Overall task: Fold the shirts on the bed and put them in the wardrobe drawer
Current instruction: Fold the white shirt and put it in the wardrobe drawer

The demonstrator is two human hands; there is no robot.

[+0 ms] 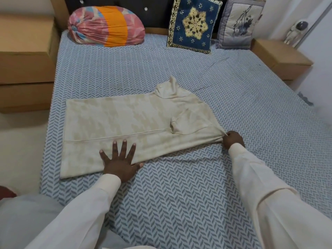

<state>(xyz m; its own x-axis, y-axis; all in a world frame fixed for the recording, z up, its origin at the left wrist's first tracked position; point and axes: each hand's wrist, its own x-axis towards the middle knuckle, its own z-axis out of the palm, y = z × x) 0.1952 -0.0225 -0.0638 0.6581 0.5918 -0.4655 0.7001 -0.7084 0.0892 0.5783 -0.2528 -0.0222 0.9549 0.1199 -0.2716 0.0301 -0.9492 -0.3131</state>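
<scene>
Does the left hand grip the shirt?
No, the left hand lies flat on the shirt with its fingers spread; only the right hand pinches it.

A round pink pillow [106, 26] with an orange stripe lies by the dark headboard [156, 13]. Near it a blue cushion [194, 24] with a gold star leans back. A grey cushion [240, 24] with a branch picture stands just beside that one. A brown left cabinet [25, 60] and a brown right cabinet [280, 58] stand at the sides. A small white spaceman toy [296, 33] stands at the back of the right cabinet.
</scene>
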